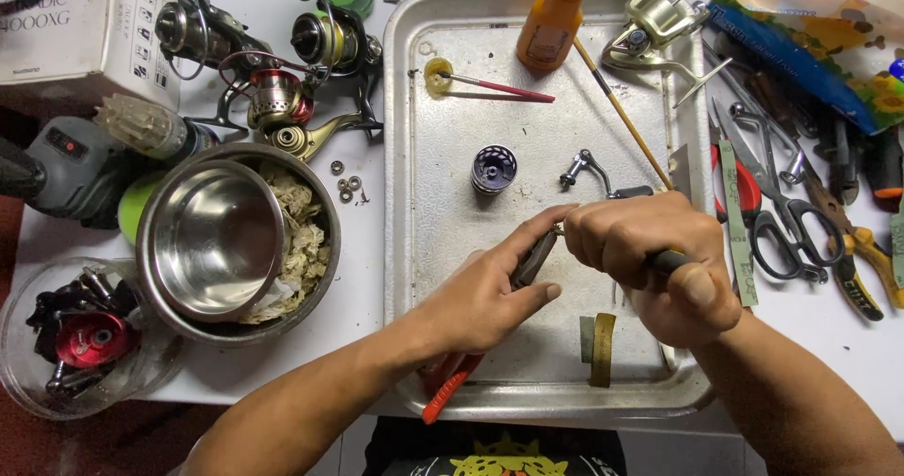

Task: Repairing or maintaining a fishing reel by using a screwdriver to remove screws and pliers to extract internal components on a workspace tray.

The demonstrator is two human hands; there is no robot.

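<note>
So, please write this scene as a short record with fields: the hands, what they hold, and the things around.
surface: metal tray on a white table
left hand: pinches a small dark part over the tray
right hand: grips a dark-handled tool, its tip at the part
on tray: purple spool, orange bottle, thin red brush
left of tray: steel bowl set inside a larger bowl, fishing reels
right of tray: scissors

Orange bottle (554, 19), purple spool (493, 169), silver tray (443, 278) — red-handled brush (499, 88), black scissors (791, 222).
</note>
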